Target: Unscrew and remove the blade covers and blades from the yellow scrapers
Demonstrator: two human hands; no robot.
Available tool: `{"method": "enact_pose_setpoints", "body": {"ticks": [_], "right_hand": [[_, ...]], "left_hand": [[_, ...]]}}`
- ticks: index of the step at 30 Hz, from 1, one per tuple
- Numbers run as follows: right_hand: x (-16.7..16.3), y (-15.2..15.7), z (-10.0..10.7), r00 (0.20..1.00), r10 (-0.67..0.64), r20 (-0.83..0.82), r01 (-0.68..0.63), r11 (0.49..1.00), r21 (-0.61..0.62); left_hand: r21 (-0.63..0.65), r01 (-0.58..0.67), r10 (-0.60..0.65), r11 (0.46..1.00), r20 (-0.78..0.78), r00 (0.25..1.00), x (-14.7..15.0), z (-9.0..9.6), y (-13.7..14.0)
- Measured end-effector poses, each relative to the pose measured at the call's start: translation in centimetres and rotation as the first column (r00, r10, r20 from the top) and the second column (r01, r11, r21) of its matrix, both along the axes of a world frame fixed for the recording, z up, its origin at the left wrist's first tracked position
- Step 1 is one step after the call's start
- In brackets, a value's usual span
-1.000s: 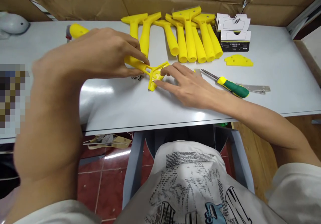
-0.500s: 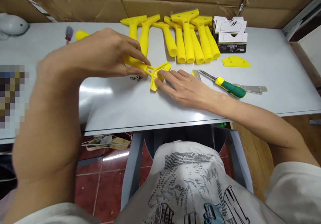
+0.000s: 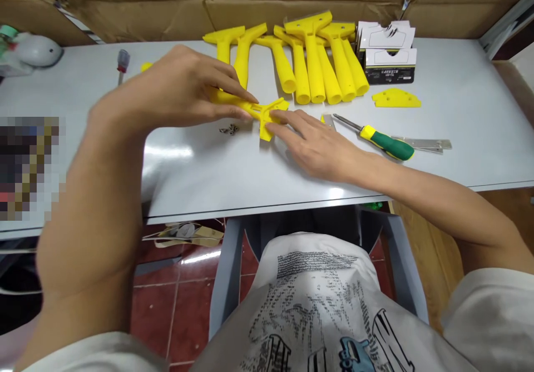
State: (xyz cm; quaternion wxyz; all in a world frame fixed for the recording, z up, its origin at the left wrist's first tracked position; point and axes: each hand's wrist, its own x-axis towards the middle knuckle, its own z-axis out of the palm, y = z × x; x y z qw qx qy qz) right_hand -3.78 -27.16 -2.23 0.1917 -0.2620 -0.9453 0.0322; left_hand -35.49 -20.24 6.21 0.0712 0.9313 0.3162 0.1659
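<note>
My left hand (image 3: 208, 91) is closed around the handle of a yellow scraper (image 3: 265, 132). The scraper's wide head points right, and a thin edge shows under its near corner. My right hand (image 3: 321, 147) has its fingertips pressed on that head, gripping it; part of the head is hidden beneath them. A little pile of screws (image 3: 230, 129) lies on the table just below my left fingers. Right of my right hand is a screwdriver (image 3: 386, 143) with a green and yellow handle, its tip toward my hand.
Several yellow scrapers (image 3: 317, 85) lie along the back beside black and white cards (image 3: 390, 66). A flat yellow plate (image 3: 396, 98) and metal blades (image 3: 431, 145) are on the right. A second screwdriver (image 3: 122, 63) stands at back left. Cardboard (image 3: 267, 13) lines the wall.
The scraper and both hands have shifted slightly right and away from me, with the head turned a little. The screws now show more fully. The view has also moved slightly.
</note>
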Motion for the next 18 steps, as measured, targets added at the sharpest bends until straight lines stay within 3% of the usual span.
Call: {"method": "enact_pose_setpoints", "body": {"ticks": [3,6,9,12,18], "right_hand": [[0.8,0.1,0.7,0.984,-0.009,-0.180,-0.010,0.994,-0.105],[1.3,0.1,1.9,0.922,-0.156,-0.354,0.056,0.959,-0.277],[1.5,0.1,2.5,0.861,-0.215,-0.461,0.017,0.918,-0.396],[1.3,0.2,2.6,0.851,-0.157,-0.501,-0.082,0.903,-0.422],[1.2,0.3,2.6,0.860,-0.104,-0.499,-0.172,0.862,-0.477]], "left_hand": [[0.039,-0.016,0.014,0.999,0.050,0.999,0.5,0.3,-0.6],[0.061,-0.057,0.054,0.997,0.054,0.997,1.4,0.7,-1.5],[0.077,-0.125,0.122,0.989,0.039,0.992,2.1,1.1,-2.2],[0.090,-0.173,0.172,0.981,0.020,0.985,2.5,1.2,-2.3],[0.101,-0.158,0.155,0.982,0.036,0.987,3.1,0.6,-2.4]]}}
